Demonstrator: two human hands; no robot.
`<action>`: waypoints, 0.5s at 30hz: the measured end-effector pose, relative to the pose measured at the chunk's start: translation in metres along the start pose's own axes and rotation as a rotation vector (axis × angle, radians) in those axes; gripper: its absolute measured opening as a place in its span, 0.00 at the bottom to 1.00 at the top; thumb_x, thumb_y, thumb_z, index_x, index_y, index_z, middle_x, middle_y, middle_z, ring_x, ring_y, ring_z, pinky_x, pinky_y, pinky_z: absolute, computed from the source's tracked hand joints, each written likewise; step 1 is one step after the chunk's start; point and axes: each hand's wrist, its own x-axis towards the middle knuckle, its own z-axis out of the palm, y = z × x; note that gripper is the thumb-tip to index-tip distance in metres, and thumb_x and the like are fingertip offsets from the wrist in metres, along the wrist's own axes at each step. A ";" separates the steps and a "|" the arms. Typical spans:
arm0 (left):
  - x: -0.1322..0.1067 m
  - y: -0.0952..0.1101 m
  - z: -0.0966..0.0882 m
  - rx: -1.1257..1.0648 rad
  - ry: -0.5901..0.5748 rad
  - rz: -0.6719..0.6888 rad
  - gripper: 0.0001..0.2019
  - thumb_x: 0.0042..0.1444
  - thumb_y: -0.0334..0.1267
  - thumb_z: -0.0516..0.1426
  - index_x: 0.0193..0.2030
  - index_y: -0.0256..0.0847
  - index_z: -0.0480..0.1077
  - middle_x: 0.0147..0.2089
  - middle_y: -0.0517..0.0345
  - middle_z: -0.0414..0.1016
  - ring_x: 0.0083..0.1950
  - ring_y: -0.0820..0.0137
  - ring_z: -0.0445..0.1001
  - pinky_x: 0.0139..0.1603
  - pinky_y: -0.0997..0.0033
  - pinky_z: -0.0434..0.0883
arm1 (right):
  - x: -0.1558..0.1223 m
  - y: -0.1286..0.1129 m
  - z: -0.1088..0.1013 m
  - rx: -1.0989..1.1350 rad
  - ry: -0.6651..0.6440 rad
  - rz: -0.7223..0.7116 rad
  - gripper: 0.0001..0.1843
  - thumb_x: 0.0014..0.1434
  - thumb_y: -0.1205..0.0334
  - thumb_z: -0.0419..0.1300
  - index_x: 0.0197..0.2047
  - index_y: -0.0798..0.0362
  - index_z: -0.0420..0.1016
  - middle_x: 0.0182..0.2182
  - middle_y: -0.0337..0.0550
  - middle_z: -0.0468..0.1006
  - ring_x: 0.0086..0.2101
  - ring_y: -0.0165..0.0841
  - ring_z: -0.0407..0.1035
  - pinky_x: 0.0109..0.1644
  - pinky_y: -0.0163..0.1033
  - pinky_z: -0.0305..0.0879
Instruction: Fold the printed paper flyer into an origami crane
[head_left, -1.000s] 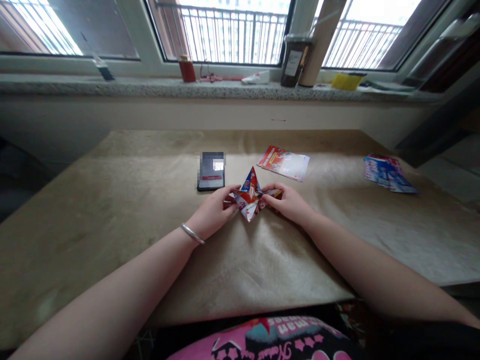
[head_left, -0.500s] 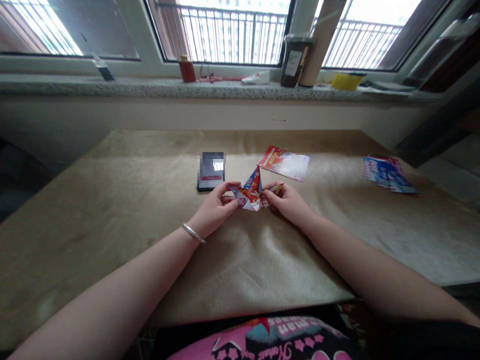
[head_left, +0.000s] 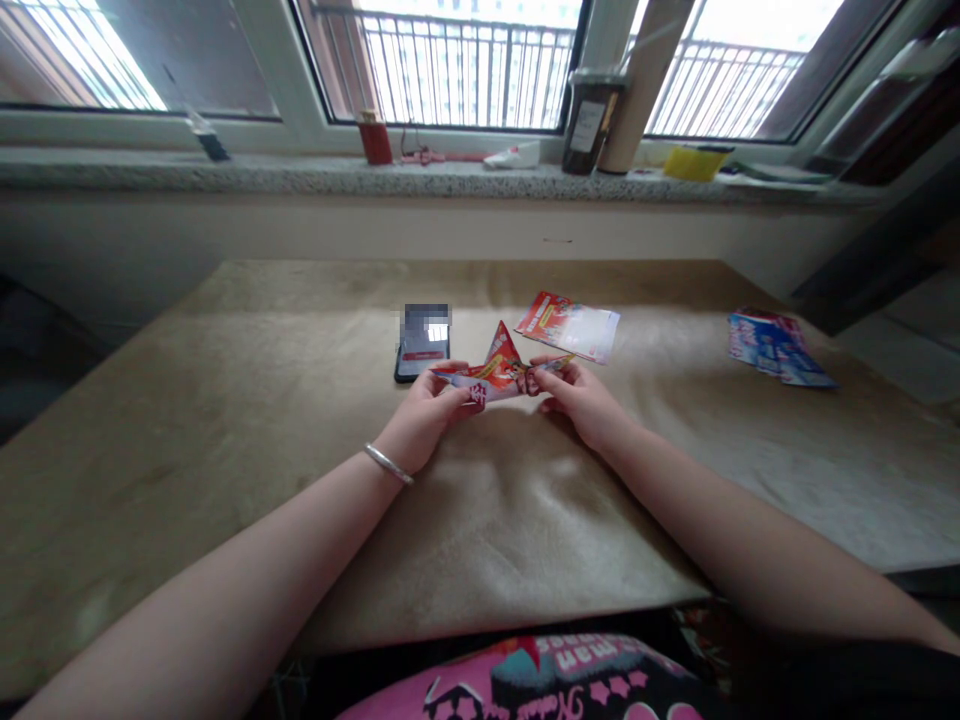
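Observation:
A folded piece of printed paper [head_left: 498, 376], mostly red with blue and white parts, is stretched between my two hands above the table. One pointed flap stands up in its middle. My left hand [head_left: 427, 410] pinches its left side, thumb on the near face and fingers behind. On the other side, my right hand [head_left: 581, 395] grips the right end between thumb and fingers. A silver bangle [head_left: 388, 464] circles my left wrist. Just beyond my left hand lies a phone [head_left: 422, 343], its screen partly blurred out.
Behind the paper, a red and white leaflet [head_left: 571, 326] lies flat. Several blue and red leaflets [head_left: 778, 347] are fanned out at the table's right. On the windowsill [head_left: 285, 178] stand a red container [head_left: 374, 138], a dark lidded jar [head_left: 590, 122] and a yellow item [head_left: 696, 163].
The folded paper is pulled wider, and its lower point no longer shows. Its upright flap has tipped left and turned a redder face toward me. My left hand has shifted slightly left.

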 end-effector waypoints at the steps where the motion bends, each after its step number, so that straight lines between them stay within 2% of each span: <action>1: 0.000 0.000 0.000 -0.036 0.011 -0.022 0.18 0.46 0.27 0.61 0.44 0.37 0.63 0.42 0.54 0.73 0.38 0.72 0.76 0.39 0.71 0.74 | 0.000 0.000 0.000 -0.008 -0.001 0.003 0.24 0.46 0.46 0.64 0.42 0.50 0.66 0.31 0.39 0.72 0.33 0.30 0.68 0.25 0.29 0.63; 4: 0.001 0.001 0.001 -0.096 0.007 -0.039 0.17 0.46 0.28 0.61 0.43 0.37 0.63 0.42 0.54 0.74 0.39 0.71 0.76 0.40 0.72 0.74 | 0.001 0.003 -0.001 -0.019 0.012 0.001 0.24 0.47 0.45 0.63 0.42 0.51 0.66 0.34 0.41 0.72 0.33 0.29 0.68 0.25 0.29 0.63; 9: 0.000 -0.001 0.002 -0.076 -0.084 -0.009 0.19 0.45 0.30 0.65 0.43 0.37 0.64 0.44 0.54 0.73 0.42 0.71 0.75 0.42 0.72 0.74 | 0.003 0.005 -0.002 -0.003 0.002 -0.010 0.26 0.46 0.39 0.62 0.38 0.52 0.68 0.36 0.42 0.72 0.33 0.30 0.67 0.26 0.30 0.63; 15: 0.001 -0.001 0.002 -0.110 -0.027 -0.057 0.17 0.50 0.31 0.63 0.45 0.38 0.63 0.41 0.57 0.74 0.38 0.74 0.75 0.45 0.70 0.73 | 0.003 0.005 -0.002 -0.023 -0.019 -0.040 0.28 0.45 0.39 0.62 0.41 0.52 0.69 0.36 0.43 0.74 0.35 0.31 0.67 0.27 0.30 0.63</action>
